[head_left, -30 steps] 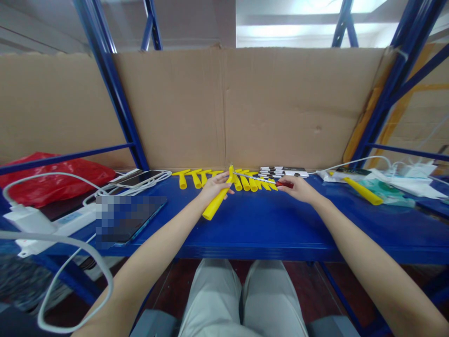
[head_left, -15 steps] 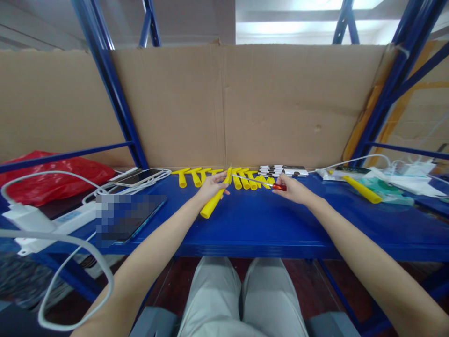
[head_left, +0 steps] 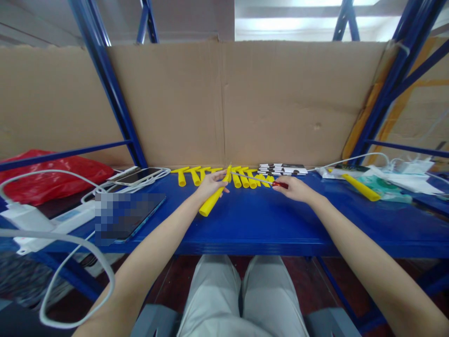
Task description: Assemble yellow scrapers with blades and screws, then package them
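My left hand [head_left: 213,185] is closed around a yellow T-shaped plastic handle [head_left: 210,204], its round grip end tilted down toward me. In my right hand [head_left: 293,188] is a screwdriver [head_left: 280,185] with a red handle and a long thin metal shaft. The shaft points left, and its tip meets the head of the yellow handle near my left fingers; the exact contact is too small to make out. Behind my hands, several more yellow T-shaped handles [head_left: 195,177] lie in a row. Small yellow pieces [head_left: 262,180] lie to the right of that row, partly behind the shaft.
Black-and-white packets [head_left: 280,169] are stacked at the back. Another yellow handle [head_left: 361,187] rests on green plastic wrap [head_left: 391,189] at right. At left are a tablet [head_left: 140,215], a phone [head_left: 138,177], a white power strip [head_left: 75,220] and a red bag [head_left: 52,175]. Cardboard [head_left: 168,103] stands behind.
My right hand and the screwdriver have shifted very slightly to the right. My left hand keeps its hold on the yellow handle in nearly the same place.
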The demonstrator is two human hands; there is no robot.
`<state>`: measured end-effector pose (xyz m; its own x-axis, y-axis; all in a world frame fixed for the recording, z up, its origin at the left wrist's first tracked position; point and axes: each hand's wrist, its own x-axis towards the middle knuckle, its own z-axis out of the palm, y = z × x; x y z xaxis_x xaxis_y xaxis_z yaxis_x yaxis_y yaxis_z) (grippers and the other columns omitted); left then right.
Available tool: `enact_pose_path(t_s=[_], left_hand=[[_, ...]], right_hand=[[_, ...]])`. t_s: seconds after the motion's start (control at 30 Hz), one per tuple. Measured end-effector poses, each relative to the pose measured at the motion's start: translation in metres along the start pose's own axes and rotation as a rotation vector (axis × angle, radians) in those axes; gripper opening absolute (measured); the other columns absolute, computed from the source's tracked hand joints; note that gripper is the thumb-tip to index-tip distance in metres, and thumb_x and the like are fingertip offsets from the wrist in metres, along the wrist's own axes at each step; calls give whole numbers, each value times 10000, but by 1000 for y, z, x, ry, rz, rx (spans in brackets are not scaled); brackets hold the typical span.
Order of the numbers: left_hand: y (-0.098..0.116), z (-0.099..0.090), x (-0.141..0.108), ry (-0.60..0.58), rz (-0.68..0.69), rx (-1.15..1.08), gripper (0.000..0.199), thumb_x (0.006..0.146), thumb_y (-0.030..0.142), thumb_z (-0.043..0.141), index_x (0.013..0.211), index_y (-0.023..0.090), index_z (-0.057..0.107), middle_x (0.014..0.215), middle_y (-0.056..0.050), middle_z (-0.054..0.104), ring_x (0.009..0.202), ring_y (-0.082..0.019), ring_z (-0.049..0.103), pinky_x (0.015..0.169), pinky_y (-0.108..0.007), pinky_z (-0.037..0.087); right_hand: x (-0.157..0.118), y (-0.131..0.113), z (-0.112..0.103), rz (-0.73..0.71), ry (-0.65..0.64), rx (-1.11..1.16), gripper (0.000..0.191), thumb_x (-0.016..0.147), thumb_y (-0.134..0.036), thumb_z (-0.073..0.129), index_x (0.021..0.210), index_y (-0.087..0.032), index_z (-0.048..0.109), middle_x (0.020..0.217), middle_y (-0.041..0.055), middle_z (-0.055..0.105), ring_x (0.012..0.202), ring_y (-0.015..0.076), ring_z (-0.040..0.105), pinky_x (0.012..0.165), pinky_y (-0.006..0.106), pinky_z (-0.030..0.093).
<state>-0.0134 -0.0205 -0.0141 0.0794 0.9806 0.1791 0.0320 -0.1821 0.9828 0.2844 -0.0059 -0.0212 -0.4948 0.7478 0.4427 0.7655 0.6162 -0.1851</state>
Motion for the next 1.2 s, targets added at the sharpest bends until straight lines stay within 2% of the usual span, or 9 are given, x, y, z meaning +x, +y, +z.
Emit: enact_pose_path(t_s=[0.1, 0.23, 0.37, 0.6, 0.73, 0.9, 1.07, 1.2], left_hand=[[-1, 0, 1, 10, -9, 16, 611, 687, -8, 618, 1269, 166, 547, 1368, -200, 464, 475, -91, 624, 322, -167, 393], [0, 1, 0, 20, -21, 34, 614, 683, -12, 621, 1266, 165, 547, 1399, -203, 427, 472, -82, 621, 319, -160, 393], [3, 2, -2, 10, -30, 43, 604, 696, -13, 609, 1270, 163, 544, 1418, -197, 402, 469, -83, 620, 313, -168, 396], [3, 1, -1, 12, -8, 26, 634, 699, -16, 611, 1298, 170, 524, 1324, -195, 507, 472, -94, 623, 324, -179, 405], [4, 2, -1, 36, -20, 95, 608, 732, -25, 556, 1318, 125, 488, 1355, -212, 469, 458, -86, 618, 322, -185, 403], [3, 1, 0, 22, -45, 122, 610, 739, -19, 551, 1326, 127, 474, 1364, -211, 460, 455, -88, 622, 333, -191, 413], [0, 0, 1, -4, -62, 100, 610, 741, -17, 543, 1331, 112, 458, 1412, -220, 397, 465, -93, 627, 325, -197, 411], [0, 0, 2, -10, -74, 100, 621, 746, -10, 542, 1344, 127, 447, 1406, -226, 403, 485, -98, 636, 334, -194, 413]], right_hand=[[0, -1, 2, 22, -16, -4, 230, 823, -379, 459, 824, -201, 604, 817, 81, 682, 696, 196, 601, 615, 281, 415], [0, 0, 6, 79, 42, 2, 194, 758, -386, 558, 849, -216, 533, 786, 58, 670, 673, 188, 595, 589, 266, 401], [-1, 1, 5, 88, 71, -23, 171, 755, -370, 561, 791, -222, 485, 763, 51, 655, 639, 174, 577, 563, 256, 376], [-2, -6, -1, 30, 35, -51, 217, 836, -386, 463, 758, -205, 553, 737, 55, 653, 627, 165, 565, 563, 253, 359], [-1, -11, 0, 26, 31, -71, 217, 855, -368, 448, 796, -199, 572, 742, 61, 661, 634, 172, 580, 566, 255, 360], [0, -9, 5, 59, 78, -83, 183, 774, -355, 586, 857, -206, 521, 766, 51, 661, 645, 179, 592, 560, 245, 365], [-1, -7, 4, 81, 98, -159, 160, 782, -351, 577, 810, -214, 498, 743, 40, 653, 634, 176, 586, 544, 239, 340], [-1, -9, 1, 86, 59, -164, 179, 804, -382, 548, 775, -207, 527, 757, 48, 659, 641, 174, 583, 550, 244, 336]])
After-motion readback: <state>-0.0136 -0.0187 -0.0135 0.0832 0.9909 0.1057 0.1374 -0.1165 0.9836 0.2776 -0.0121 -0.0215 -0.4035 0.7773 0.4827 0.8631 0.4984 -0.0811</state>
